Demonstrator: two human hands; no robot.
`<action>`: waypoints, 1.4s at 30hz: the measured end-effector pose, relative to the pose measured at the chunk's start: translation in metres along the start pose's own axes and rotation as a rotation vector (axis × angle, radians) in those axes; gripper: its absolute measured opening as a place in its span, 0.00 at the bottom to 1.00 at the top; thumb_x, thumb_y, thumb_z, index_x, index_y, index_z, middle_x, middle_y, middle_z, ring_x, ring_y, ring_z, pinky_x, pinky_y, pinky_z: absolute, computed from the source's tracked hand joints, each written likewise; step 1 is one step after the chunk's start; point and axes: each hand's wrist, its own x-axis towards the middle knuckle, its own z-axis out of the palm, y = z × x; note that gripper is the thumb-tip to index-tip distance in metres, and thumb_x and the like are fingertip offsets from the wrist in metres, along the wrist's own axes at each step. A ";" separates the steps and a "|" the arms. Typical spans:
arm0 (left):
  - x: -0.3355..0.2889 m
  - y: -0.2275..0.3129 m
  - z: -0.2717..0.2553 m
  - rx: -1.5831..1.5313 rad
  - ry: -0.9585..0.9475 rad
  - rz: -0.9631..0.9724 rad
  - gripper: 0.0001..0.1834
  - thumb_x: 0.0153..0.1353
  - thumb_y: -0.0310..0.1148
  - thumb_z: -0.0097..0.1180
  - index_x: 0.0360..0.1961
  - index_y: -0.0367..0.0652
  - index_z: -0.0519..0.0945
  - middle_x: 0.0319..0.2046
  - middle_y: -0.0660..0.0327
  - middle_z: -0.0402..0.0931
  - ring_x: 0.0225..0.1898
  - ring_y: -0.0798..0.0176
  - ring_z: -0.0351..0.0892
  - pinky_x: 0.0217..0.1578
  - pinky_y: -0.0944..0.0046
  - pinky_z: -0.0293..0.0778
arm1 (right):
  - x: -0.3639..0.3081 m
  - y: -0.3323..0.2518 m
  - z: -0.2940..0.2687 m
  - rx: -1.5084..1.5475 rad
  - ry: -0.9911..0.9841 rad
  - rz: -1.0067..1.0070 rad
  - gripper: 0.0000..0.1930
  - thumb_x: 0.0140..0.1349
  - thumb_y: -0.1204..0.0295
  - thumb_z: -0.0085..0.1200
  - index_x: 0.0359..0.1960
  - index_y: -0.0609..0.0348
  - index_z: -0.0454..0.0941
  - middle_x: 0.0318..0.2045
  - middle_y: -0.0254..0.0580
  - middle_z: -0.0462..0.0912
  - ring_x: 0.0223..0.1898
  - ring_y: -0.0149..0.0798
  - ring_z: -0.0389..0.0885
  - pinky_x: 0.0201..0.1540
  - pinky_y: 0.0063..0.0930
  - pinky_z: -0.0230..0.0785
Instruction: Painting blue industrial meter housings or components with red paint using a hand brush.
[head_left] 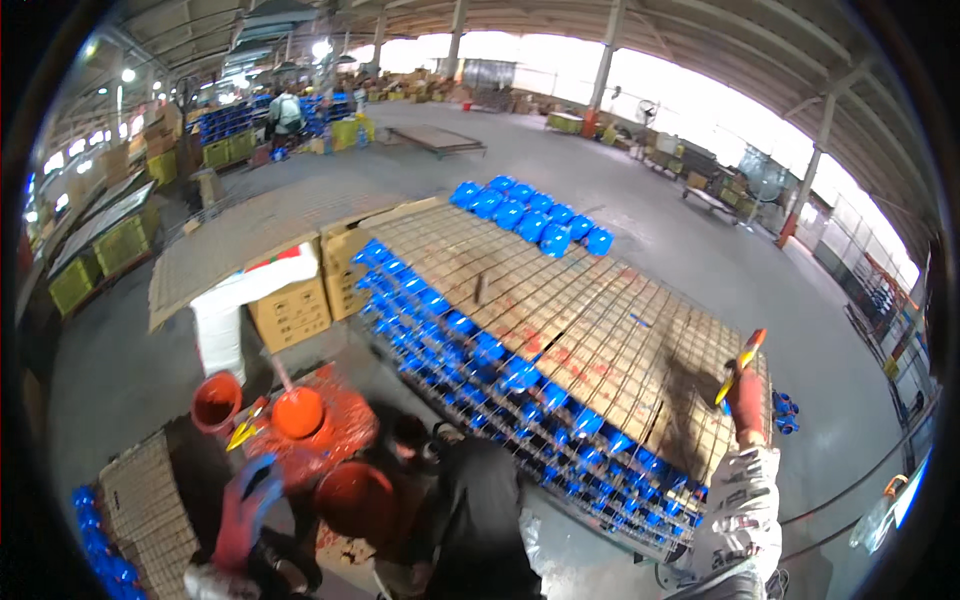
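My right hand (745, 402), in a reddish glove, reaches over the right end of the mesh-topped stack. It is closed round a yellow-and-orange hand tool (741, 366), whose exact kind I cannot make out. At lower left, my left hand (238, 520) wears a red-and-blue stained glove; its fingers look stretched out and somewhat apart, though blurred. Just beyond them, a similar yellow-and-orange tool (245, 428) lies at the edge of a red-coated tray (345, 408). On the tray stands an orange-red container (298, 412) with a stick-like handle. A larger red bucket (355, 500) is nearer me.
Blue rounded castings (520, 375) fill the stack's tiers under wire mesh (560, 300); more blue castings (530, 212) sit behind. Left are cardboard boxes (290, 315), a small red bucket (216, 400) and another mesh panel (150, 505). A person (286, 113) stands far off.
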 end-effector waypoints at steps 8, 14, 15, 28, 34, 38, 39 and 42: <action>0.055 -0.005 0.117 -0.504 -0.430 -0.017 0.32 0.72 0.43 0.49 0.71 0.41 0.57 0.64 0.50 0.68 0.60 0.50 0.75 0.55 0.51 0.77 | -0.005 -0.272 -0.106 1.151 0.314 -0.231 0.11 0.59 0.74 0.59 0.43 0.59 0.76 0.39 0.37 0.83 0.39 0.34 0.81 0.44 0.28 0.73; 0.059 0.016 0.126 -1.237 -0.425 0.279 0.37 0.67 0.58 0.47 0.69 0.47 0.63 0.66 0.51 0.65 0.64 0.44 0.69 0.63 0.45 0.68 | -0.081 -0.468 -0.120 1.840 -0.224 -0.216 0.16 0.70 0.63 0.52 0.51 0.62 0.71 0.42 0.42 0.83 0.30 0.28 0.77 0.31 0.21 0.70; 0.056 0.017 0.111 -1.203 -0.287 0.301 0.37 0.66 0.59 0.46 0.68 0.46 0.65 0.66 0.51 0.65 0.63 0.45 0.69 0.63 0.46 0.68 | -0.096 -0.493 -0.119 2.030 -0.385 -0.194 0.13 0.70 0.67 0.50 0.51 0.62 0.71 0.42 0.41 0.83 0.30 0.27 0.77 0.32 0.20 0.69; 0.082 -0.023 -0.090 -1.071 0.030 0.344 0.34 0.66 0.46 0.56 0.67 0.39 0.63 0.63 0.50 0.68 0.58 0.49 0.74 0.54 0.50 0.76 | -0.106 -0.578 -0.056 0.725 -0.255 -1.125 0.19 0.60 0.65 0.59 0.54 0.45 0.77 0.35 0.46 0.80 0.29 0.49 0.81 0.32 0.41 0.71; 0.079 -0.056 -0.138 -1.220 0.341 0.394 0.33 0.69 0.49 0.51 0.70 0.49 0.59 0.68 0.51 0.61 0.60 0.49 0.70 0.46 0.49 0.79 | -0.109 -0.630 -0.006 1.594 -1.080 -0.286 0.13 0.63 0.75 0.59 0.49 0.61 0.81 0.35 0.36 0.85 0.33 0.21 0.80 0.33 0.18 0.70; 0.069 -0.058 -0.151 -1.198 0.096 0.486 0.34 0.68 0.55 0.49 0.69 0.50 0.61 0.65 0.52 0.65 0.54 0.51 0.73 0.35 0.56 0.78 | -0.119 -0.665 0.027 1.790 -1.107 -0.239 0.11 0.62 0.77 0.60 0.46 0.62 0.81 0.33 0.34 0.84 0.31 0.23 0.77 0.34 0.17 0.68; 0.067 -0.057 -0.152 -1.186 0.168 0.467 0.34 0.68 0.56 0.49 0.68 0.50 0.61 0.64 0.52 0.66 0.53 0.52 0.74 0.33 0.57 0.77 | -0.123 -0.673 0.035 1.737 -1.091 -0.222 0.09 0.63 0.77 0.59 0.45 0.62 0.81 0.34 0.34 0.85 0.31 0.23 0.77 0.34 0.18 0.69; 0.062 -0.054 -0.153 -1.187 0.199 0.461 0.35 0.67 0.58 0.49 0.68 0.49 0.61 0.63 0.52 0.67 0.52 0.52 0.74 0.32 0.58 0.76 | -0.132 -0.694 0.054 1.677 -0.946 -0.359 0.09 0.63 0.77 0.59 0.44 0.62 0.81 0.34 0.32 0.85 0.30 0.22 0.77 0.33 0.18 0.69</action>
